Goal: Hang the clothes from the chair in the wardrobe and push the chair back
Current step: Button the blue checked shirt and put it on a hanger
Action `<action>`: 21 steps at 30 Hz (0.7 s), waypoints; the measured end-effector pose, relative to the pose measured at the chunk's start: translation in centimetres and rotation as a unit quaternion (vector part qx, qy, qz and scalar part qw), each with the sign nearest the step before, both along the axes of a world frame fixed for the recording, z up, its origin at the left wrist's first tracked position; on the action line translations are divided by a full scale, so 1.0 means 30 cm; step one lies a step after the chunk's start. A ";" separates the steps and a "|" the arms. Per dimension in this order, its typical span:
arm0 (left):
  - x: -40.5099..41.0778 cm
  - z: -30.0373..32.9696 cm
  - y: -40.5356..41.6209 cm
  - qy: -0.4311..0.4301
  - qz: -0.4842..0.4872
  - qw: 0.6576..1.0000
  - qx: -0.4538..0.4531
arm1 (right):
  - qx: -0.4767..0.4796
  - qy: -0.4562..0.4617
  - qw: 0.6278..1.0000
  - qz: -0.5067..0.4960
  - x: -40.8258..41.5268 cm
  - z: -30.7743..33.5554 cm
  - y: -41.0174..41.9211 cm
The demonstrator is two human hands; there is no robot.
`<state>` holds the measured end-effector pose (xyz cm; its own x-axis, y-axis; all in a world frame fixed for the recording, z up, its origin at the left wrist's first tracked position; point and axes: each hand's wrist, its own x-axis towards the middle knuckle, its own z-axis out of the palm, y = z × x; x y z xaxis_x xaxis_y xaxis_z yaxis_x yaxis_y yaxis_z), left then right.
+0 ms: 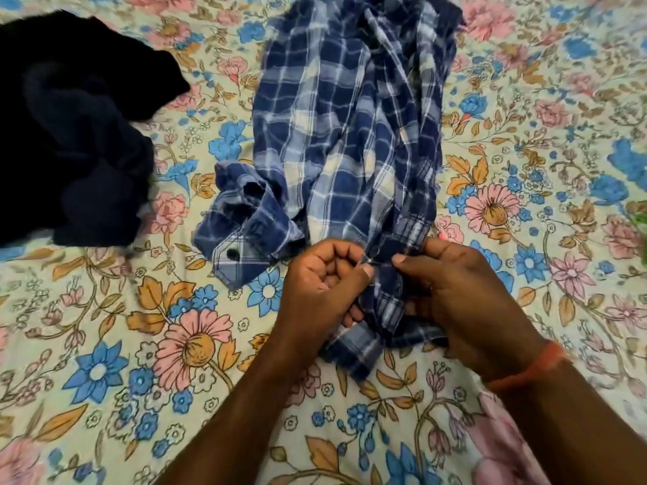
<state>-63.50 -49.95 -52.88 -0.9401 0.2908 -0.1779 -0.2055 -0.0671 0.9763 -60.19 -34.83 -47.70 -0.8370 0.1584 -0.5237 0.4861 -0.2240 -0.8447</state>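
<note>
1. Shirt [345,134], blue and white plaid, is lying crumpled lengthwise on the floral sheet [105,344], its near end bunched up between the two hands; one cuff with a dark button is flopping out to the left.
2. Both hands are working at the near end: the left hand [325,285] is pinching a fold of the cloth between thumb and curled fingers, and the right hand [455,295] is pinching the same stretch just beside it, thumb on top. An orange band [528,367] is sitting on the right wrist.
3. Judging by the grip, the step in hand is straightening or buttoning the shirt so it can be hung; which of the two I cannot tell.
4. Next move is likely calling for a hanger, or lifting the shirt by collar or shoulders; no hanger, chair or wardrobe is showing.
5. Dark garment [70,134] is lying heaped to the left, apart from the shirt, and is probably waiting its turn.
</note>
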 end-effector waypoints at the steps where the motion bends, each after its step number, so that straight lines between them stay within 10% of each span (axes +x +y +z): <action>1: 0.004 0.010 -0.003 0.001 -0.015 1.000 0.008 | -0.001 0.006 1.000 0.016 0.013 0.017 0.008; 21: 0.085 0.069 -0.027 0.003 -0.076 0.991 0.107 | 0.108 0.060 0.991 -0.050 0.174 0.084 0.003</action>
<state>-60.97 -50.77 -50.81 -0.8833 0.4598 -0.0917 -0.2233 -0.2406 0.9446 -54.98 -34.75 -45.18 -0.8659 0.3406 -0.3663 0.3639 -0.0735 -0.9285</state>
